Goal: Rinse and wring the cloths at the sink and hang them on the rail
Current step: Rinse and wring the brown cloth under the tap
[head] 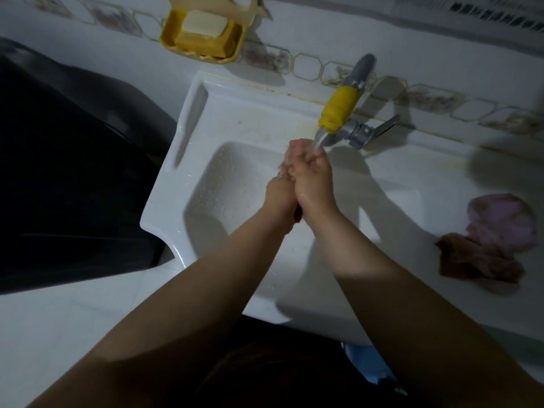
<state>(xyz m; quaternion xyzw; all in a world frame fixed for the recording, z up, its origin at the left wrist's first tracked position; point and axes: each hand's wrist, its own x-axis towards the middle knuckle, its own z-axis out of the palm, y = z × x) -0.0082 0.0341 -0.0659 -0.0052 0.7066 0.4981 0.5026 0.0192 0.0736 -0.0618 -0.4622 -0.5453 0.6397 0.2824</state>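
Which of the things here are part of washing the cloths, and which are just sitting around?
Part of the job:
left hand and right hand, squeezing a brownish cloth
tap, running
sink
pink cloth and brown cloth, on the counter

Just lying about:
yellow soap dish on the wall
dark bin, left of the sink

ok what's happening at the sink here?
A person is rinsing a small cloth under the running tap. Both hands, left and right, are pressed together around it over the sink. Two more bunched cloths, one brown and one pinkish, lie on the counter at right. Nothing has been hung yet, and no rail is in view.
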